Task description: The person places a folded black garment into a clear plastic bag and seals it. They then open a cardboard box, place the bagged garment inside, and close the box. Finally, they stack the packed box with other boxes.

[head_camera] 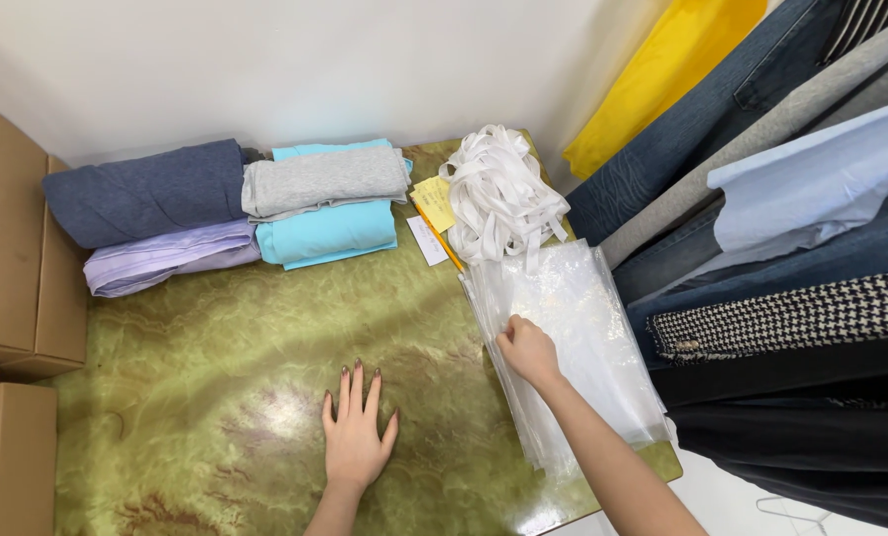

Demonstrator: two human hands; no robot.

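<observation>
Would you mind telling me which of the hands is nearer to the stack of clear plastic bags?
The right hand: its fingers rest on the stack of clear plastic bags at its left edge. The left hand lies flat on the green marbled table, apart from the stack, to its left.

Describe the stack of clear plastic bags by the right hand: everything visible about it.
The plastic bags are clear, glossy and flat, lying in a slightly fanned pile at the right edge of the green marbled table, the near end reaching the table's corner. The right hand rests on the pile's left edge, fingers pinching at the top sheets. The far end lies against a bundle of white ribbon. Hanging clothes border its right side.
</observation>
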